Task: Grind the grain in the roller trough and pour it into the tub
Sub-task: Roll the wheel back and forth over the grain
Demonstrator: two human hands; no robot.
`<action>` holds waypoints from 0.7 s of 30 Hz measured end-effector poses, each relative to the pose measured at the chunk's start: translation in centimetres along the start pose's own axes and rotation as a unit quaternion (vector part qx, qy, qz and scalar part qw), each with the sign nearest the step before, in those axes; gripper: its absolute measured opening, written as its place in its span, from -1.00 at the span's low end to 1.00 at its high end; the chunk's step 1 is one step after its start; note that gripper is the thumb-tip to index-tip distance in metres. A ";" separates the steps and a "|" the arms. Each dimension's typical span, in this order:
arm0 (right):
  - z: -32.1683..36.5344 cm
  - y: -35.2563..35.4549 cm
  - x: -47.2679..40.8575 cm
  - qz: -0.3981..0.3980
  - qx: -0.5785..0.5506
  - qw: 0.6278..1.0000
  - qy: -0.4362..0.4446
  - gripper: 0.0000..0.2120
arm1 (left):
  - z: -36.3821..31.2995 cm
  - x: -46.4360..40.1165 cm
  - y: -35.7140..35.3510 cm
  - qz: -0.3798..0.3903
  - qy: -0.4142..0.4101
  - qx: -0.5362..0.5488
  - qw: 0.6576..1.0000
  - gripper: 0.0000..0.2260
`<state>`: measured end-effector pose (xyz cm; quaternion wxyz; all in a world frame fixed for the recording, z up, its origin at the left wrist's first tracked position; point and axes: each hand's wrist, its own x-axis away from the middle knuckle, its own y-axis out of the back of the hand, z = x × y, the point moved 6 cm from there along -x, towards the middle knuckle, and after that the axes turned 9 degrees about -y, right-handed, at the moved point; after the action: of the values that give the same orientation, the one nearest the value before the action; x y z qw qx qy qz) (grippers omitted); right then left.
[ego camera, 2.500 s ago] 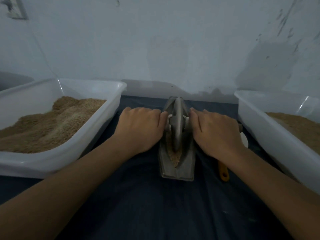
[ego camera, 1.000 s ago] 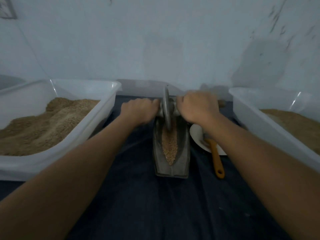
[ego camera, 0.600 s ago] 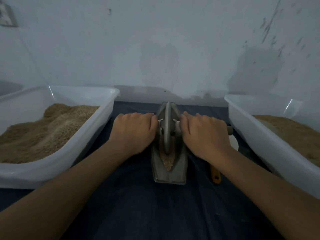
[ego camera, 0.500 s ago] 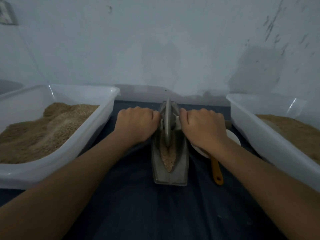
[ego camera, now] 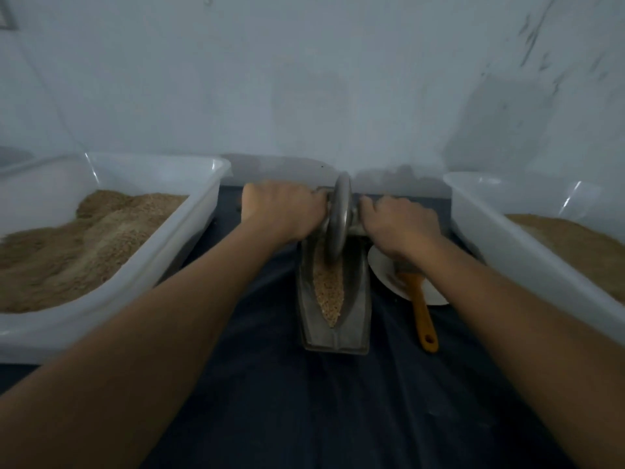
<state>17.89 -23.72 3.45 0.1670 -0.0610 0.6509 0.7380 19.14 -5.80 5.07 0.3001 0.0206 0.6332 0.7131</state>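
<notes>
A pale, bluish-white wall is seen beyond the hands, filling the upper half of the view. Dark scuffs and streaks are scattered on it above and right of the right hand, over a greyer patch. A framed edge is cut off at the far upper left. A dark blue cloth is spread over the surface beneath and nearer than the hands, faintly creased. Light is dim and cool; no source is seen.

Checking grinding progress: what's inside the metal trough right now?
The trough holds tan grain along its groove, with the roller wheel standing at the far end. Grain beneath the wheel is hidden.
</notes>
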 end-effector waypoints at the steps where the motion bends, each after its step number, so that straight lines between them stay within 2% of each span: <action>1: 0.1 0.2 1.3 -0.022 0.021 0.999 0.020 -0.54 | -0.3 1.0 0.4 -0.010 -0.006 -0.008 1.000 -0.50; 2: 0.4 0.6 2.6 -0.050 0.040 0.997 0.046 -0.56 | -0.6 2.1 0.6 -0.019 -0.022 -0.024 0.999 -0.51; 6: 1.7 3.4 7.5 -0.180 0.004 0.979 0.091 -0.47 | -1.1 6.7 0.6 -0.044 -0.087 -0.058 0.994 -0.77; 9: 2.2 3.6 8.9 -0.195 0.009 0.974 0.115 -0.47 | -1.3 7.9 0.6 -0.059 -0.097 -0.062 0.992 -0.74; 14: 1.4 1.9 4.6 -0.122 -0.003 0.989 0.080 -0.45 | -0.7 3.9 -0.4 -0.037 -0.059 -0.057 0.996 -0.72; 18: 2.0 0.8 -0.2 -0.044 0.068 0.992 0.095 -0.70 | 1.4 -0.9 -2.0 0.050 0.015 0.013 0.999 -0.66; 21: 2.0 0.3 -3.0 0.022 0.068 0.996 0.056 -0.70 | 2.1 -2.8 -2.6 0.079 0.033 0.031 0.996 -0.70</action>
<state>20.84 -22.31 4.92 0.1180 -0.0762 0.7088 0.6913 23.30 -5.11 4.12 0.2205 0.0563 0.6608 0.7152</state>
